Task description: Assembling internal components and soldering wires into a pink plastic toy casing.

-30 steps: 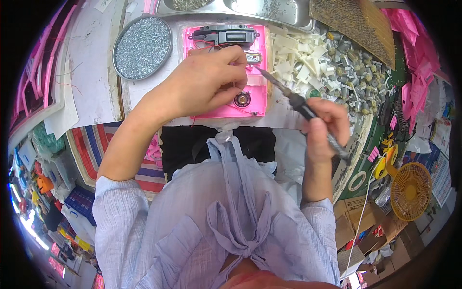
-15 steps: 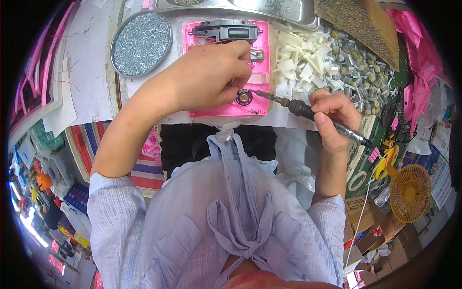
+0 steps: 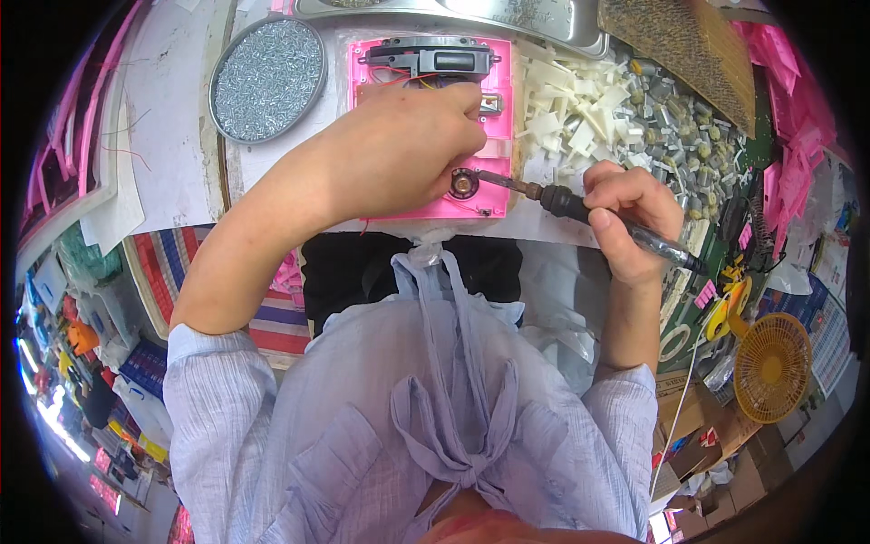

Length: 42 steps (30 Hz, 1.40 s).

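My right hand (image 3: 633,218) grips a soldering iron (image 3: 569,205) by its dark handle. The iron's tip points left and meets the right side of a small round speaker (image 3: 464,185). That speaker sits in a pink plastic housing (image 3: 494,192) at the bench's front edge. Across the housing lies my left hand (image 3: 421,140), its fingers curled together beside the speaker; whatever they pinch is hidden by the hand. A black mechanism (image 3: 444,60) fills the far end of the housing, with thin red and yellow wires running from it under my left hand.
Left of the housing stands a round dish (image 3: 269,82) full of small screws. White plastic pieces (image 3: 571,109) and a pile of small motors (image 3: 675,131) lie to the right. A metal tray (image 3: 507,13) and a brown board (image 3: 680,54) are behind; a yellow fan (image 3: 772,367) stands at right.
My left hand has turned slightly, and its thumb and fingertips are now more hidden. The iron's tip stays at the speaker's right side. The whole view has shifted a little.
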Available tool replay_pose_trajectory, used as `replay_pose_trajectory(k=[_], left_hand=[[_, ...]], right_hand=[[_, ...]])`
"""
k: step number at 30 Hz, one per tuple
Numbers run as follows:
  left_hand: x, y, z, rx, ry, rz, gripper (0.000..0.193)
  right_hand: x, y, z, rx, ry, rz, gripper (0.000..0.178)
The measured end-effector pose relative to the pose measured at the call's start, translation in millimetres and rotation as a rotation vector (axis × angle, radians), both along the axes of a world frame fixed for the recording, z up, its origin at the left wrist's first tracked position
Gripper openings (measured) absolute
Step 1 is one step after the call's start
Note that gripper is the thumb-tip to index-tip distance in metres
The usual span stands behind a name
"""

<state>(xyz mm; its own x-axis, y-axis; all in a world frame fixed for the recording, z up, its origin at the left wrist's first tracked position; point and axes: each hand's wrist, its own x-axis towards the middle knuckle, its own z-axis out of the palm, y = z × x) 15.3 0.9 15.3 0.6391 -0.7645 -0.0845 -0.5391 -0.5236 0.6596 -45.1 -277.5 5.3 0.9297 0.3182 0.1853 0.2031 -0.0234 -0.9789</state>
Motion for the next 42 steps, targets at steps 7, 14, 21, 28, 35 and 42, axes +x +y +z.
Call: replay_pose_trajectory(k=[7,14,21,28,35,42], left_hand=[[-1,-1,0,-0.002,-0.018,0.008,0.009],[0,-1,0,0.014,0.007,-0.006,0.009],[-2,-2,3,0.057,-0.032,-0.015,0.010],[-5,-3,3,0.060,-0.054,-0.007,0.010],[-4,-4,5,0.094,-0.039,-0.015,0.012],[-5,-4,2,0.102,-0.051,-0.023,0.014]], right_hand=[[1,2,-2,-0.016,0.019,-0.003,0.011],[4,4,-1,-0.045,-0.005,-0.003,0.009],[5,4,-1,-0.084,-0.029,0.001,0.009],[7,7,2,-0.103,-0.031,0.007,0.009],[9,9,6,-0.110,-0.030,0.021,0.008],[9,9,13,-0.190,0.033,0.036,0.008]])
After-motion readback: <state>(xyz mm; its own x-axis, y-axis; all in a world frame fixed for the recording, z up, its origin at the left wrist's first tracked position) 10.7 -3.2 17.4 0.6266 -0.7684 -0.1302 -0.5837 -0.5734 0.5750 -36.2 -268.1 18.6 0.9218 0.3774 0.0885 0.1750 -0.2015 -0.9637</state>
